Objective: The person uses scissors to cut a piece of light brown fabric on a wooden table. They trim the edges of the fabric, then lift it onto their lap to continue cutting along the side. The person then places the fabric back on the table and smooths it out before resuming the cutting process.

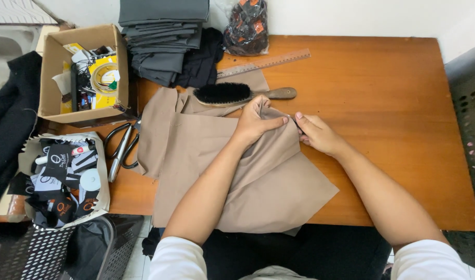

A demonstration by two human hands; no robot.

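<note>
Left hand presses a raised fold of tan cloth flat on the desk, fingers closed on it; right hand pinches the fold's edge, apparently holding it taut. Brush, ruler and scissors lie near.

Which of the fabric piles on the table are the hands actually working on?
The tan fabric spread flat at the front edge; both hands pinch a raised fold. The grey stack at the back is folded and untouched.

Left hand curled, pinching — right hand fingers closed, wrists near.
</note>
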